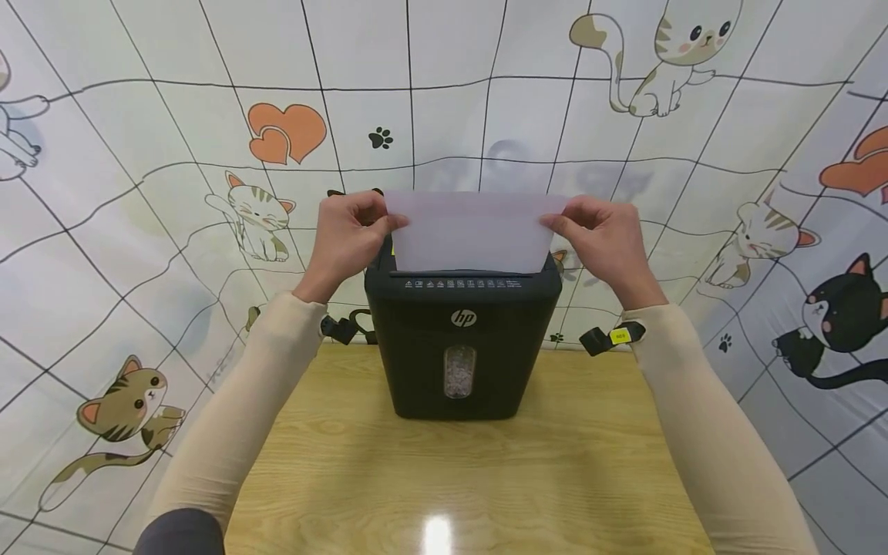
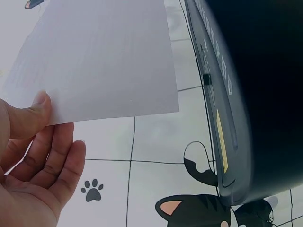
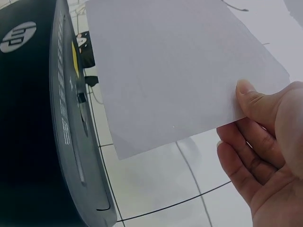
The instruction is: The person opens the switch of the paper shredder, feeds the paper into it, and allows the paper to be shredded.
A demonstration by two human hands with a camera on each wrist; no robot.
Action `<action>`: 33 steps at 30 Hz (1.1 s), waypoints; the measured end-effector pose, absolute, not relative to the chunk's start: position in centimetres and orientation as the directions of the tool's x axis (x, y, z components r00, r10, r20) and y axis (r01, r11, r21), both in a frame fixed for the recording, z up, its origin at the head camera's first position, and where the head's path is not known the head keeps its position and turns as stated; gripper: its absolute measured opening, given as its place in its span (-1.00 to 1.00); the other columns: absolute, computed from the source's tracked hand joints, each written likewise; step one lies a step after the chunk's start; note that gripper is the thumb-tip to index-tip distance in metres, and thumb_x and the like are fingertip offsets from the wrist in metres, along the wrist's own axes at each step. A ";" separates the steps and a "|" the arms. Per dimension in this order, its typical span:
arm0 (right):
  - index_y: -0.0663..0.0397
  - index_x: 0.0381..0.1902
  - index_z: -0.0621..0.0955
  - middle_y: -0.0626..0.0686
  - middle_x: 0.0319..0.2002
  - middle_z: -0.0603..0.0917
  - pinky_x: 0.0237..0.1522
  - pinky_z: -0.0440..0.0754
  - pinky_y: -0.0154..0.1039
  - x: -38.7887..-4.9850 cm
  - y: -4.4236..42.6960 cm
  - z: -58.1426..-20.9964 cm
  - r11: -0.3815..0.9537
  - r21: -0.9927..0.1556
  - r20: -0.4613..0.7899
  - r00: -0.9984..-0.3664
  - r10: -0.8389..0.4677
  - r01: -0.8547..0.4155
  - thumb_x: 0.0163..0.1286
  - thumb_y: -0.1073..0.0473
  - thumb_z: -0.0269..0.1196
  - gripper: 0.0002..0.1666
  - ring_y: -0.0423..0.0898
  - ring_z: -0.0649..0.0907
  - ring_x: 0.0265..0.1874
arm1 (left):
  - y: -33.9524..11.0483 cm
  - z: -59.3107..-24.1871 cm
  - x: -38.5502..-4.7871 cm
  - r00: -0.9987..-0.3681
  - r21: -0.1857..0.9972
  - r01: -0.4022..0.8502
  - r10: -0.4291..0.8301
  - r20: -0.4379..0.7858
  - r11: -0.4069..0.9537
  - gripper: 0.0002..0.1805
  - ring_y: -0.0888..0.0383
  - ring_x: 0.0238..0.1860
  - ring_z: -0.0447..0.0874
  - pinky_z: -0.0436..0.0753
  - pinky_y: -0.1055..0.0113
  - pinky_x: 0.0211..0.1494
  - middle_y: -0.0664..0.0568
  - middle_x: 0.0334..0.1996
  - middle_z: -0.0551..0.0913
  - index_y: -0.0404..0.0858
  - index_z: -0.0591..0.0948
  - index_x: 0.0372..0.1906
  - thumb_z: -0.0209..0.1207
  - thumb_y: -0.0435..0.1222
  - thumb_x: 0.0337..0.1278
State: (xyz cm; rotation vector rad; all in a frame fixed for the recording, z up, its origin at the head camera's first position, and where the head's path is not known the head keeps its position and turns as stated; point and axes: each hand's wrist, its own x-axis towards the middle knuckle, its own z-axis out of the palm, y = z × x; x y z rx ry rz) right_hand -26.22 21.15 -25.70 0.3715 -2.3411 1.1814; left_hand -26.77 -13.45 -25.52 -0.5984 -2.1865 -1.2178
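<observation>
A sheet of white paper (image 1: pixel 472 231) is stretched between both hands over a black HP paper shredder (image 1: pixel 423 347). My left hand (image 1: pixel 354 231) pinches the sheet's left side, thumb on the near face and fingers behind. On the opposite side, my right hand (image 1: pixel 602 235) pinches it the same way. Both wrist views show a gap between the paper's lower edge and the shredder's top (image 3: pixel 78 123). Through the small front window (image 1: pixel 459 371) shredded bits are visible. Most of the feed slot is hard to make out.
The shredder stands on a light wood table (image 1: pixel 458 470), near its back edge. Behind and at both sides hangs a white gridded cloth (image 1: pixel 444 116) with printed cats and hearts. A black cable (image 1: pixel 361 320) shows at the shredder's left.
</observation>
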 end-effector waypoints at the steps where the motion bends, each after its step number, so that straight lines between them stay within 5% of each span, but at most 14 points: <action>1: 0.04 -0.35 0.77 -0.33 -0.52 0.69 -0.31 0.43 -0.30 -26.6 21.1 -25.7 0.581 -0.679 0.535 -0.845 -0.026 -0.448 0.32 -0.19 0.43 -0.60 -0.17 0.58 -0.36 | -13.5 -25.5 -27.0 -0.749 0.620 0.612 0.107 0.654 0.491 -0.75 0.02 -0.39 0.74 0.33 0.36 -0.38 -0.04 -0.43 0.83 -0.31 0.65 -0.56 0.37 -0.35 0.22; 15: 0.03 -0.35 0.76 -0.18 -0.50 0.68 -0.25 0.43 -0.24 -29.3 20.7 -27.3 0.571 -0.693 0.490 -0.868 -0.075 -0.441 0.32 -0.23 0.41 -0.57 -0.09 0.55 -0.33 | -14.0 -26.6 -29.4 -0.801 0.676 0.550 0.081 0.593 0.491 -0.78 0.14 -0.49 0.45 0.36 0.30 -0.39 -0.01 -0.54 0.68 -0.26 0.69 -0.53 0.43 -0.29 0.16; 19: 0.01 -0.32 0.76 -0.04 -0.42 0.73 -0.29 0.46 -0.23 -29.5 20.7 -27.5 0.585 -0.698 0.466 -0.882 -0.069 -0.414 0.31 -0.27 0.40 -0.55 -0.08 0.55 -0.32 | -14.1 -27.0 -29.7 -0.805 0.674 0.542 0.078 0.589 0.503 -0.76 0.17 -0.52 0.44 0.42 0.28 -0.02 0.10 -0.63 0.56 -0.26 0.67 -0.54 0.46 -0.28 0.14; 22: 0.02 -0.30 0.75 0.12 -0.32 0.74 -0.30 0.45 -0.23 -29.8 20.6 -27.8 0.588 -0.699 0.453 -0.888 -0.077 -0.407 0.33 -0.26 0.39 -0.55 -0.07 0.55 -0.32 | -14.2 -27.2 -29.7 -0.821 0.687 0.516 0.067 0.567 0.511 -0.77 0.17 -0.50 0.47 0.43 0.26 0.04 0.05 -0.62 0.60 -0.26 0.68 -0.53 0.46 -0.27 0.13; 28: 0.02 -0.30 0.76 0.21 -0.28 0.73 -0.33 0.38 -0.19 -30.3 20.6 -28.5 0.589 -0.690 0.457 -0.884 -0.096 -0.420 0.36 -0.19 0.39 -0.61 -0.04 0.50 -0.34 | -14.2 -27.7 -29.8 -0.840 0.698 0.496 0.081 0.537 0.517 -0.76 0.11 -0.46 0.49 0.44 0.29 -0.33 -0.24 -0.49 0.69 -0.29 0.70 -0.49 0.45 -0.23 0.17; 33: 0.03 -0.31 0.75 0.21 -0.31 0.72 -0.35 0.37 -0.19 -30.5 20.6 -28.9 0.592 -0.691 0.447 -0.889 -0.100 -0.414 0.37 -0.17 0.39 -0.62 -0.03 0.48 -0.34 | -14.2 -28.1 -30.0 -0.844 0.692 0.491 0.094 0.528 0.529 -0.71 0.09 -0.47 0.47 0.43 0.28 -0.33 -0.10 -0.58 0.64 -0.35 0.69 -0.48 0.44 -0.21 0.19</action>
